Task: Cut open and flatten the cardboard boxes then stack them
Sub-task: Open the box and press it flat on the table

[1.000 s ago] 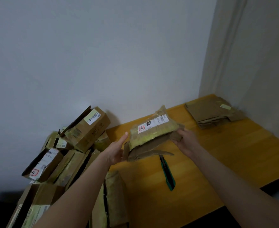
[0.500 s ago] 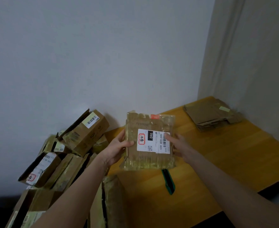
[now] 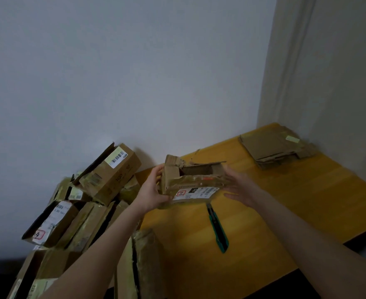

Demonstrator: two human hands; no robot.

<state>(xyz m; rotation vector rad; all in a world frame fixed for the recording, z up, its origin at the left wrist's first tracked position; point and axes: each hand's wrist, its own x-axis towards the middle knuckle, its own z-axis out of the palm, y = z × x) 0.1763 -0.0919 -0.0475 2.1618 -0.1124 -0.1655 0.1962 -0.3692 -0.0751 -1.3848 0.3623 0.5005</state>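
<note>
Both my bare forearms reach forward from the near edge of the scene, meeting over the left part of a yellow wooden table [image 3: 307,203]. My left hand [image 3: 151,190] comes in from the near left, wrist bent slightly up, with the fingers curled round the left end of a small cardboard box [image 3: 190,182]: the thumb lies on the underside near its white shipping label [image 3: 196,192] and the other fingers wrap behind the far side. My right hand [image 3: 240,186] comes in from the near right, palm turned toward the box and fingers spread fairly wide; the upper fingers press the right end of the box, while the lower fingers stick out loose below it, touching nothing that I can tell. The box is lifted clear of the table between my hands, its torn open top facing up and away, its taped, labelled face tilted down toward me. Just below it, on the table, lies a teal utility knife [image 3: 217,227], pointing near to far. At the far right corner of the table sits a stack of flattened cardboard [image 3: 272,147]. To the left, against the grey wall, leans a jumbled heap of uncut boxes [image 3: 87,197].
</note>
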